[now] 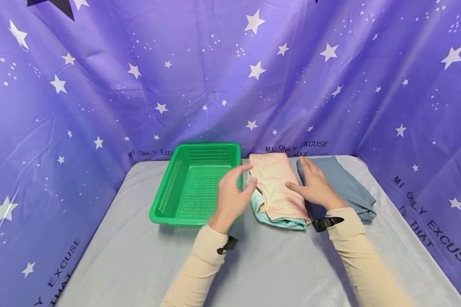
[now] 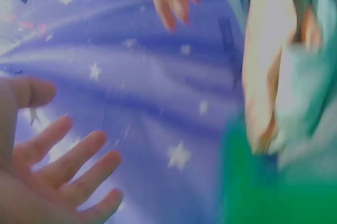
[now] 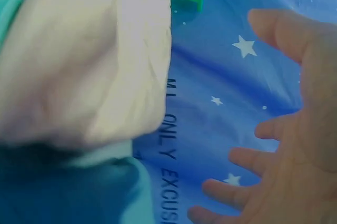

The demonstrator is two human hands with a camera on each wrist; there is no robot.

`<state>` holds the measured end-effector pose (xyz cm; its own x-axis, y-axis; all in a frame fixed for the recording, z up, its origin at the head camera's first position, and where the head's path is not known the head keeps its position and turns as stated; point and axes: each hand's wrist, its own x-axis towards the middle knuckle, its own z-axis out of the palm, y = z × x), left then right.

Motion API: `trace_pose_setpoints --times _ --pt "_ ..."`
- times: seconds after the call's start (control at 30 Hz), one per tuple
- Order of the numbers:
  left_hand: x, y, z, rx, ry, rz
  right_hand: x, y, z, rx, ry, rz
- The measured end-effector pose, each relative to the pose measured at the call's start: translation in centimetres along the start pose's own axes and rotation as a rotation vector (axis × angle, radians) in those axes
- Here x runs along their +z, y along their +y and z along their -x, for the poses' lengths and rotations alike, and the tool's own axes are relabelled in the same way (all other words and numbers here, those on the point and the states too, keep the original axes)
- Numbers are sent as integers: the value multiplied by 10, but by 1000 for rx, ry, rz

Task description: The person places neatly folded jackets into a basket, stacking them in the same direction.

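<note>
Left hand (image 1: 232, 196) and right hand (image 1: 318, 185) are holding nothing, fingers loosely spread; between them, pink folded cloth (image 1: 277, 183) is lying near the back edge of the table (image 1: 134, 251).

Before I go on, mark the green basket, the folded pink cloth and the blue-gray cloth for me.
Green basket (image 1: 199, 183): head view, on its bare floor.
Pink cloth (image 1: 274, 183): head view, middle of its top face.
Blue-gray cloth (image 1: 347, 183): head view, top face beside the right hand (image 1: 318, 185).
</note>
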<state>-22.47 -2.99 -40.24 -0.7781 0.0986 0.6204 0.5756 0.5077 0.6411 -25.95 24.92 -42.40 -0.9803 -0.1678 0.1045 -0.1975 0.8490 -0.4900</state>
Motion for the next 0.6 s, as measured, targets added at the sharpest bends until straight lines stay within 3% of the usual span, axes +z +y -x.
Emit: trace_pose_setpoints --times 0.1,0.23,0.4,0.6 --pt "27 4 6 -36 48 123 11 3 -5 1 -11 -49" --pt "61 1 10 -87 66 188 22 7 -14 14 -19 -108" --pt "93 -15 16 -183 90 159 30 14 -21 45 -22 -172" --pt "113 -37 27 -335 106 61 42 21 -27 52 16 -252"
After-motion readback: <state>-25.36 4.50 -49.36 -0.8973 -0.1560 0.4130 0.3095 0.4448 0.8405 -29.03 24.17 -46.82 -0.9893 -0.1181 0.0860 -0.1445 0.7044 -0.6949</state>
